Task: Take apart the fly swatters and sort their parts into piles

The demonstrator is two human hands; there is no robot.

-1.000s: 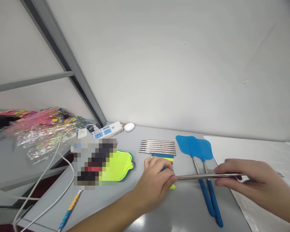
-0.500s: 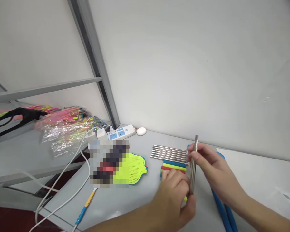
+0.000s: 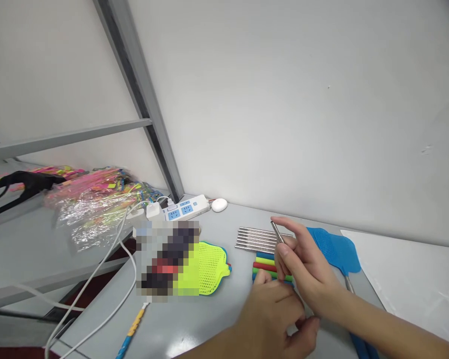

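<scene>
My right hand [image 3: 303, 259] is closed around a slim silver metal rod [image 3: 277, 232], its upper end showing past the thumb and pointing up to the left. Below it, my left hand [image 3: 277, 314] has curled fingers, with the thumb at the rod's lower end, largely hidden behind both hands. Just beyond my left hand lie short coloured tubes [image 3: 264, 267] in blue, yellow, red and green. Behind those, several like metal rods [image 3: 260, 239] rest side by side on the table. Blue fly swatter heads [image 3: 333, 249] lie to the right, partly behind my right hand.
Yellow-green swatter heads [image 3: 211, 269] lie left of the tubes, beside a pixelated patch. Behind are a power strip [image 3: 187, 208] and a white oval object [image 3: 219, 205]. White cables [image 3: 108, 257] hang at the left, near bagged colourful items [image 3: 97, 199]. White paper [image 3: 407, 274] covers the right side.
The metal rod has tipped from nearly upright to leaning left, its top now lower. My right hand has shifted left and down over it, uncovering more of the blue swatter heads.
</scene>
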